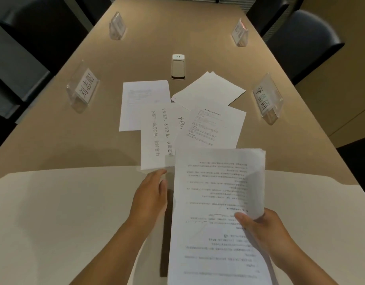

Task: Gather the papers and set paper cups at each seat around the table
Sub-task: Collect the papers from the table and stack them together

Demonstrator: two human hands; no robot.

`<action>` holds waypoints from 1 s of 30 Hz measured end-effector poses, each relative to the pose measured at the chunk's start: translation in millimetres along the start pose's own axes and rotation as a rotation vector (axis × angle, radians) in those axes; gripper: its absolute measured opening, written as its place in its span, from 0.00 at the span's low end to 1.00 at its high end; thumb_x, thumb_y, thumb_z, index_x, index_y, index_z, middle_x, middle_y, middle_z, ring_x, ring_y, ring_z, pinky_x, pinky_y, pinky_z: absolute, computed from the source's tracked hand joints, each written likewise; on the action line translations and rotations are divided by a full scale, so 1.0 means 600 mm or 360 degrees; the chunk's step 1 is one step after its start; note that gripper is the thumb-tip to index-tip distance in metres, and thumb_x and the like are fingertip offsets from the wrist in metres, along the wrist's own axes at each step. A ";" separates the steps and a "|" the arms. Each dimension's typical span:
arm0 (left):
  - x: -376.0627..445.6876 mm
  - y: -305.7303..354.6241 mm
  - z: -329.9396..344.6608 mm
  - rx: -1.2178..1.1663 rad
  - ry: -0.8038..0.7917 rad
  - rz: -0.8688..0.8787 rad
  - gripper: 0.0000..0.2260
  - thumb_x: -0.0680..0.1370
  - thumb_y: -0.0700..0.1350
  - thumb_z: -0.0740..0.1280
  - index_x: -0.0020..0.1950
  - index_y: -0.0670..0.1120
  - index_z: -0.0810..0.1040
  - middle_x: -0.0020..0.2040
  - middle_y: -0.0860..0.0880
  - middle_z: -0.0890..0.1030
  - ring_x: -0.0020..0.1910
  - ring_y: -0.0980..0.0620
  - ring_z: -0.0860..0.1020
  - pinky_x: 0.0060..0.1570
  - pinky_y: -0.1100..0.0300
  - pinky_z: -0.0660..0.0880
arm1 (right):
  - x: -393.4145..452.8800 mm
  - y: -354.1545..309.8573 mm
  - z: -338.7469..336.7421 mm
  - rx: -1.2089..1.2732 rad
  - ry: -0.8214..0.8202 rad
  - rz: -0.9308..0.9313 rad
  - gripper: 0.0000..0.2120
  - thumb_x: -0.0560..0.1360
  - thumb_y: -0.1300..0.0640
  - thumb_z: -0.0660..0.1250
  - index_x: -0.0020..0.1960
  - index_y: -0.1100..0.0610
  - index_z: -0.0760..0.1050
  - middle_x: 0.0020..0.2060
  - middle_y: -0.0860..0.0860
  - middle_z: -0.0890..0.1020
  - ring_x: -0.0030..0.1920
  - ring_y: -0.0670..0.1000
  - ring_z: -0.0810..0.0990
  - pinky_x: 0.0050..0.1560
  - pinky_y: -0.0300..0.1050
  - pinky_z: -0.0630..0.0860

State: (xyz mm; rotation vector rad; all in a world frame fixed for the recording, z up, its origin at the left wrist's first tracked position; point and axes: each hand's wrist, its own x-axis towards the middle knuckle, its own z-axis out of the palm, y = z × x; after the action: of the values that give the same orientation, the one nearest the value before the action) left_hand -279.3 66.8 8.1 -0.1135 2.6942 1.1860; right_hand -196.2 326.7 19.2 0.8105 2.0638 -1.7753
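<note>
White papers [155, 128] with black print, beige table [54, 128], dark chairs [305, 40], clear nameplates [83, 89].

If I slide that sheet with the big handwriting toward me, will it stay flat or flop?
The handwritten sheet probably slides easily on the smooth table. It is likely thin and floppy: the held stack already curls by the right hand. It may drag the overlapping printed sheet.

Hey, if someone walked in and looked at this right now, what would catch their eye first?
Probably the stack of printed papers nearest the camera, gripped at its lower right edge by the right hand, with the left hand open beside its left edge. Next, the loose sheets fanned in overlap across the middle of the table. Four clear name stands, such as the near-left one, line the two long sides.
</note>
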 end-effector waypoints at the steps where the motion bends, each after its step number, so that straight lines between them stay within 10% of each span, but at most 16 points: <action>1: 0.023 0.004 0.007 0.0044 -0.0034 0.0046 0.18 0.83 0.47 0.57 0.74 0.51 0.67 0.73 0.51 0.70 0.70 0.51 0.71 0.70 0.53 0.69 | 0.018 -0.006 -0.002 -0.0045 -0.0028 -0.0007 0.05 0.77 0.63 0.69 0.50 0.57 0.83 0.44 0.51 0.89 0.41 0.47 0.88 0.39 0.42 0.81; 8: 0.126 -0.011 0.048 0.0507 0.0143 0.0029 0.25 0.83 0.52 0.53 0.80 0.50 0.53 0.80 0.48 0.59 0.80 0.45 0.53 0.77 0.46 0.48 | 0.140 -0.040 0.031 -0.0289 -0.0167 -0.0038 0.05 0.77 0.60 0.69 0.48 0.52 0.82 0.41 0.45 0.87 0.40 0.43 0.86 0.35 0.33 0.78; 11: 0.145 -0.068 0.055 0.0842 0.0017 0.0015 0.23 0.84 0.52 0.48 0.80 0.54 0.51 0.82 0.50 0.50 0.81 0.45 0.47 0.78 0.44 0.48 | 0.155 -0.031 0.024 -0.0326 -0.0185 0.0002 0.06 0.76 0.58 0.70 0.51 0.58 0.83 0.46 0.57 0.88 0.44 0.51 0.86 0.45 0.44 0.82; 14: 0.128 -0.102 0.059 0.0882 0.0014 0.0139 0.23 0.83 0.53 0.47 0.77 0.52 0.62 0.80 0.47 0.60 0.79 0.41 0.57 0.75 0.43 0.57 | 0.142 -0.040 -0.006 -0.0113 -0.0226 -0.0011 0.09 0.77 0.62 0.68 0.56 0.61 0.82 0.49 0.58 0.88 0.50 0.59 0.87 0.53 0.59 0.82; 18: 0.072 -0.121 0.059 0.0925 0.0046 0.0271 0.22 0.81 0.52 0.50 0.74 0.52 0.69 0.76 0.48 0.68 0.76 0.43 0.64 0.73 0.45 0.62 | 0.163 -0.077 -0.018 -0.0179 -0.0116 -0.0197 0.05 0.77 0.62 0.68 0.49 0.56 0.83 0.40 0.50 0.89 0.38 0.50 0.88 0.35 0.39 0.81; 22: 0.039 -0.128 0.050 0.0803 0.0130 0.0325 0.19 0.80 0.48 0.54 0.69 0.53 0.76 0.72 0.52 0.74 0.72 0.46 0.69 0.70 0.49 0.63 | 0.234 -0.116 0.029 -0.0455 -0.0174 -0.0263 0.08 0.79 0.64 0.66 0.44 0.53 0.77 0.27 0.51 0.76 0.25 0.51 0.72 0.25 0.42 0.70; 26: 0.035 -0.124 0.035 0.0342 0.0272 0.0383 0.13 0.79 0.38 0.63 0.58 0.50 0.83 0.62 0.58 0.80 0.62 0.56 0.73 0.63 0.52 0.71 | 0.263 -0.116 0.058 -0.0805 -0.0160 -0.0323 0.22 0.79 0.61 0.66 0.69 0.43 0.70 0.41 0.43 0.81 0.35 0.46 0.80 0.24 0.33 0.73; 30: 0.020 -0.101 0.016 -0.0196 0.0335 -0.0003 0.12 0.80 0.40 0.64 0.62 0.51 0.77 0.59 0.57 0.78 0.55 0.60 0.77 0.59 0.56 0.75 | 0.205 -0.083 0.056 -0.0837 -0.0099 -0.0294 0.20 0.78 0.60 0.67 0.66 0.43 0.75 0.45 0.38 0.81 0.47 0.43 0.82 0.37 0.33 0.75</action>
State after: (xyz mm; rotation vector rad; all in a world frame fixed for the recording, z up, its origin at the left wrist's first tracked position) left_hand -280.8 32.8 -44.6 -0.2736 2.7939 1.4129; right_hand -327.6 317.2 -16.6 0.4166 2.4596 -1.2120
